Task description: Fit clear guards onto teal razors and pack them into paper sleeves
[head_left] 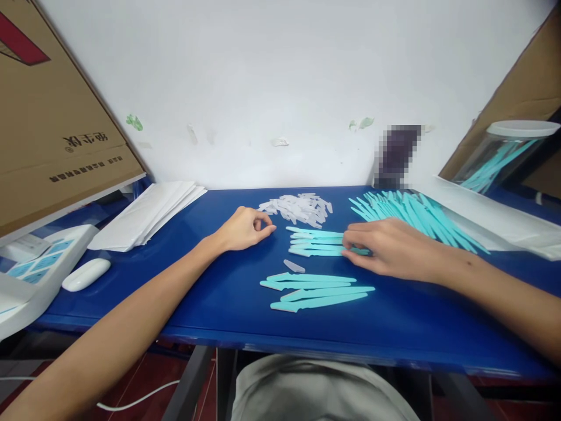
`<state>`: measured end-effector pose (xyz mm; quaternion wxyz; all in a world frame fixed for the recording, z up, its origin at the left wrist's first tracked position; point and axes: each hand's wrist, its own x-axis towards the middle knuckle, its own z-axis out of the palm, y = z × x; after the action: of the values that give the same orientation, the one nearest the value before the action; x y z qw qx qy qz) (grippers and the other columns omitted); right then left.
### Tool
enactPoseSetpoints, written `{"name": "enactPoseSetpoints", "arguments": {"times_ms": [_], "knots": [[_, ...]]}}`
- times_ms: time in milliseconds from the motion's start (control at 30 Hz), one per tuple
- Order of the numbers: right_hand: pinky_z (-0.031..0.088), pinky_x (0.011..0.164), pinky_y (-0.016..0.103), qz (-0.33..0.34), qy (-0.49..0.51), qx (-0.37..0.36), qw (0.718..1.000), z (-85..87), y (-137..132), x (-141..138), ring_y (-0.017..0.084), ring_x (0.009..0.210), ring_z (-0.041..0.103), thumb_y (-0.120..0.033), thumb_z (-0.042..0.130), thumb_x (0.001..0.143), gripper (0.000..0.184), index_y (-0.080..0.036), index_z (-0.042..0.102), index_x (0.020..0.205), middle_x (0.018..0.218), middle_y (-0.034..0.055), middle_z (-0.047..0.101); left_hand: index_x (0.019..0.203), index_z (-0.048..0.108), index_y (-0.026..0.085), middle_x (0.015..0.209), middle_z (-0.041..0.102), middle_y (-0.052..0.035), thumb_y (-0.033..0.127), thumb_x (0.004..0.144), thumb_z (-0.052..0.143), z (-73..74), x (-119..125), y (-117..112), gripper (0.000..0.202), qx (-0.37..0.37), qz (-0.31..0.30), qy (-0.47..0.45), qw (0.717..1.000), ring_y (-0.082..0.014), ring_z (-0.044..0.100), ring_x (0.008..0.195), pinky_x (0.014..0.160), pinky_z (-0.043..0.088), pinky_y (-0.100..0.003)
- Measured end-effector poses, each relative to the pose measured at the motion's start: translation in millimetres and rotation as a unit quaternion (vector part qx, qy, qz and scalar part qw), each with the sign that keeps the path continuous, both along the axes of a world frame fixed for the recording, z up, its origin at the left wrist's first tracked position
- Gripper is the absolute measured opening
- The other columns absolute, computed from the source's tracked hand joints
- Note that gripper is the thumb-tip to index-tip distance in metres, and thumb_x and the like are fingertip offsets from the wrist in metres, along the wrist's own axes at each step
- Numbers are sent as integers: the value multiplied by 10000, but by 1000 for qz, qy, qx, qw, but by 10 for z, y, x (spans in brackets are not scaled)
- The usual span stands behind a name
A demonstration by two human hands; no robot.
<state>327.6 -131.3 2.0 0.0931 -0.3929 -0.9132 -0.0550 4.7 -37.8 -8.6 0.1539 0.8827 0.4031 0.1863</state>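
My left hand (244, 228) rests on the blue table (210, 292) with its fingers curled into a pinch beside a heap of small clear plastic caps (298, 209); what it pinches is too small to name. My right hand (385, 245) lies over the ends of a short row of teal plastic handles (313, 241), fingers pressed on them. A second group of teal handles (318, 290) lies nearer the table's front edge, with one loose clear cap (294, 266) above it. A large pile of teal handles (416, 216) spreads behind my right hand.
A stack of white sheets (149, 213) lies at the left, with a white mouse (86, 273) and a white device (30, 269) beside a cardboard box (52, 117). A clear jar of teal handles (504, 155) stands on a white tray (495, 219) at the right.
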Motion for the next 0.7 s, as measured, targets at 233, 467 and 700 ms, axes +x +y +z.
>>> {"name": "enactPoseSetpoints", "arguments": {"times_ms": [233,467,700], "knots": [[360,595,264,97,61,-128,985,23,-143,-181,122,657,598,-323,522,1012,251,-215,748,1006,853,20,688,956,756,150,623,590,17,350,918,631,27,37,-55,239,-10,-84,-11,996,-106,509,555,576,385,-238],[338,574,266,90,53,-136,985,5,-110,-161,120,615,555,-237,497,990,266,-207,741,888,772,13,645,1011,814,197,680,580,-5,405,887,731,143,166,-300,256,-142,-226,9,964,-112,457,597,557,357,-261],[380,718,324,66,28,-86,994,72,-55,-62,124,557,511,-252,537,935,200,-210,691,813,684,-12,644,973,836,200,719,656,-29,319,902,727,202,105,-263,177,-124,-214,9,969,-104,493,607,555,372,-239]]}}
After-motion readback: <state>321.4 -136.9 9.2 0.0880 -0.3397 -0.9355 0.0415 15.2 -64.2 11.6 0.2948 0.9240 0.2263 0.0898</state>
